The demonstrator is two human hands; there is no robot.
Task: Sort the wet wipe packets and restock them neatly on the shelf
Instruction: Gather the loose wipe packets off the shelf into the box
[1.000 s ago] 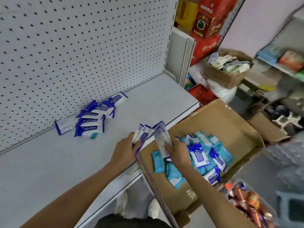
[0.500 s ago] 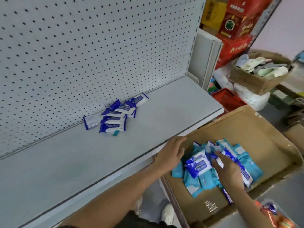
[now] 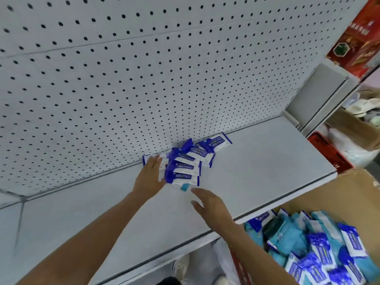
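Several blue-and-white wet wipe packets point(image 3: 189, 163) lie in a loose overlapping heap on the grey shelf point(image 3: 257, 171), against the pegboard back. My left hand point(image 3: 150, 177) lies flat at the heap's left side, fingers straight and touching the leftmost packets. Just below and right of the heap, my right hand point(image 3: 209, 204) hovers over the shelf with fingers extended, holding nothing. A cardboard box point(image 3: 349, 194) at the lower right holds many more packets point(image 3: 312, 243), dark blue and light teal mixed.
The white pegboard wall point(image 3: 144, 68) rises behind the shelf. A red crate point(image 3: 327, 151), a brown box of goods point(image 3: 362, 124) and a red carton point(image 3: 362, 38) stand to the right. My shoes point(image 3: 181, 266) show below the shelf edge.
Both hands have left the box and reached up onto the shelf. The left hand now touches the heap of packets, and the right hand holds nothing. The camera has swung left.
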